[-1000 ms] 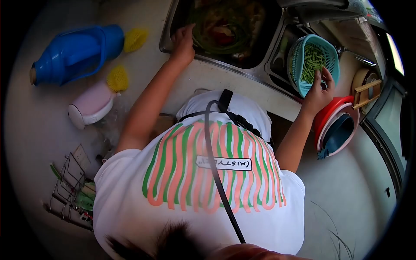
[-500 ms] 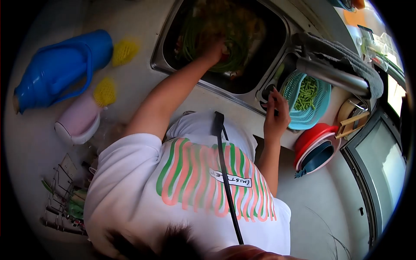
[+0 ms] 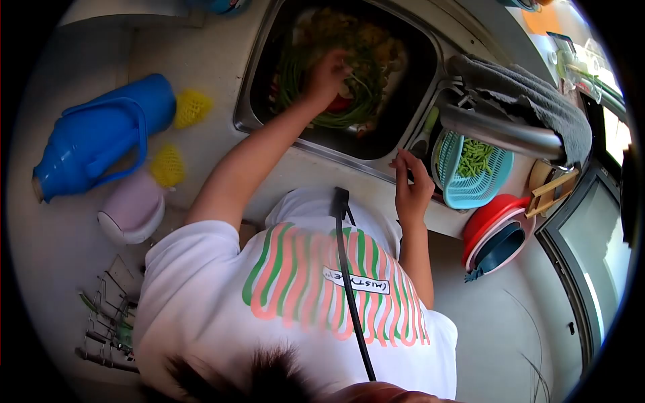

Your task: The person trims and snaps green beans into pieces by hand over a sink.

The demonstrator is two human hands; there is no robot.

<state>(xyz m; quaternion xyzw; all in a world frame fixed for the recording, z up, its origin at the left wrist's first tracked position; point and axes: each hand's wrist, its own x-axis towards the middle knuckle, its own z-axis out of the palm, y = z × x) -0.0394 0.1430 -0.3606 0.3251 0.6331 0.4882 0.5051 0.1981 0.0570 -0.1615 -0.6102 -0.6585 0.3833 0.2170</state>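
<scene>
In the head view, the left hand (image 3: pixel 328 77) is inside the sink (image 3: pixel 349 158), over a loose coil of long green stalks (image 3: pixel 289 80). Its fingers are bent and blurred in shadow; I cannot tell how far they are open, or whether they have hold of a stalk. The right hand (image 3: pixel 415 188) is raised at the near right corner of the sink, thumb and fingertips drawn close together with hardly a gap. Something small may be pinched there, but I cannot tell.

To its right, the cut green pieces (image 3: pixel 476 158) lie inside the turquoise basket (image 3: pixel 494 191), beneath and near the metal spout (image 3: pixel 510 131), which has a gray towel (image 3: pixel 544 101) draped on it. The red basin (image 3: pixel 485 216) is just beside the basket, on its near side. Well to the left lies the blue flask (image 3: pixel 94 141) on its side.

The stalks look tangled, so pulling one quickly could drag others along or over the sink's rim. Anything small between the right fingertips could slip and land on the rim or in the gap before the basket. The basket seems tilted; a knock from the right wrist might spill some pieces.
</scene>
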